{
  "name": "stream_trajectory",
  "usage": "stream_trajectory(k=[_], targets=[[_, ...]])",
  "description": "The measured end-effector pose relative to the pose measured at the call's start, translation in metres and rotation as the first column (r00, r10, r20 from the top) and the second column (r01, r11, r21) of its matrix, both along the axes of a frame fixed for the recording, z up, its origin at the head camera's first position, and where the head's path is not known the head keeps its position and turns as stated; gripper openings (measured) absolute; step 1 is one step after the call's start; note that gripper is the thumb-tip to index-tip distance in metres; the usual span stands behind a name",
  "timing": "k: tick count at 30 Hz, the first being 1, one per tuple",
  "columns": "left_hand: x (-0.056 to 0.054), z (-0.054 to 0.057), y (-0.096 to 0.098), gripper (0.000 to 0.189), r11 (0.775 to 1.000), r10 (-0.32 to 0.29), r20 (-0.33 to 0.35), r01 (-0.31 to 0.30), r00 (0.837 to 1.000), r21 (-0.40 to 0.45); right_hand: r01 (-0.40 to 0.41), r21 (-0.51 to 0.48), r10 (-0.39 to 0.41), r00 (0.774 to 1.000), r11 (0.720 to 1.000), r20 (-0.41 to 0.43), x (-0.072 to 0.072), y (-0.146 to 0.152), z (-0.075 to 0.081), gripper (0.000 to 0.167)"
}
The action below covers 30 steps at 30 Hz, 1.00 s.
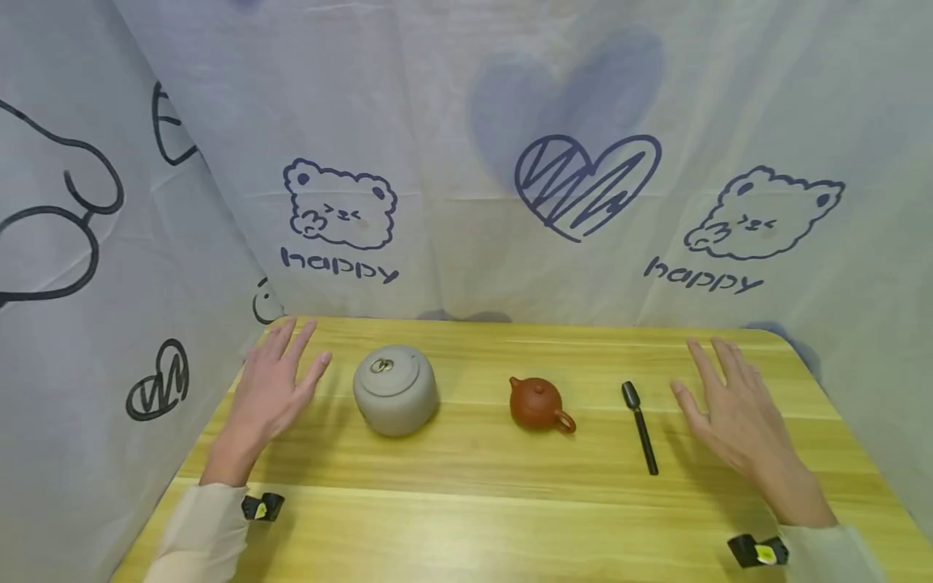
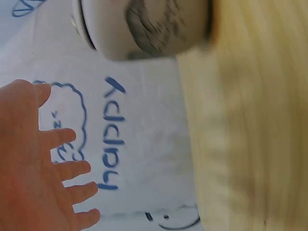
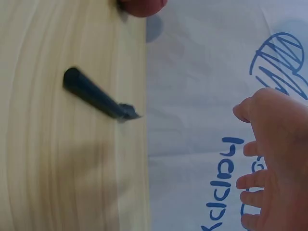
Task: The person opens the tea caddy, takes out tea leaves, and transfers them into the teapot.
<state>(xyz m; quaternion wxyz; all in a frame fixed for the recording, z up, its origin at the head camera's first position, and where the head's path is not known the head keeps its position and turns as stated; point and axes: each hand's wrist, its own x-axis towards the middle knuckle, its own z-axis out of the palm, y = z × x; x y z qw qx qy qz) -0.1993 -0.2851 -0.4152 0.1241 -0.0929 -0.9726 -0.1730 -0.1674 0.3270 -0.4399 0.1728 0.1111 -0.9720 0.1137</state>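
Observation:
My left hand [image 1: 271,394] hovers at the table's left side with fingers spread, holding nothing. Just to its right stands a round grey lidded jar [image 1: 395,397] with a small metal ring on its lid; the left wrist view shows a dark painted pattern on the jar [image 2: 159,29]. A small reddish-brown teapot [image 1: 535,403] sits near the middle, its spout to the upper left and its handle to the lower right. Right of it lies a dark tea scoop [image 1: 641,429] with a slim handle. My right hand [image 1: 739,409], fingers extended, is beside the scoop and grips nothing.
The light wooden table [image 1: 437,518] has rounded far corners. A pale cloth [image 1: 452,202] printed with bears, hearts and lettering hangs behind it and along the left side. Black wrist cameras are strapped at both sleeves.

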Motion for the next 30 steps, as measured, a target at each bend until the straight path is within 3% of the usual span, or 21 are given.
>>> stream_trajectory(k=[8,13,16,21,27,30], targets=[[0.011,0.009,0.031,0.064,0.993,-0.044,-0.039,0.048,0.998,0.107,-0.03,-0.074,0.028,0.999,0.997,-0.024,0.002,-0.016,0.008,0.068],[0.014,0.013,0.053,0.06,0.971,-0.08,-0.069,0.094,0.994,0.219,-0.05,-0.145,0.046,0.998,0.988,-0.029,0.003,-0.031,0.014,0.066],[0.017,0.015,0.069,0.056,0.94,-0.128,-0.113,0.157,0.985,0.302,-0.065,-0.204,0.06,0.998,0.977,-0.032,0.003,-0.04,0.015,0.064],[0.023,0.018,0.099,0.047,0.873,-0.201,-0.196,0.266,0.96,0.409,-0.121,-0.334,0.106,0.992,0.935,-0.062,0.001,-0.054,0.015,0.062],[0.025,0.013,0.132,0.042,0.816,-0.237,-0.264,0.339,0.935,0.468,-0.19,-0.407,0.151,0.98,0.893,-0.127,-0.002,-0.075,0.015,0.057],[0.025,0.009,0.148,0.041,0.787,-0.245,-0.27,0.354,0.931,0.505,-0.211,-0.44,0.166,0.976,0.873,-0.14,-0.006,-0.087,0.011,0.054]])
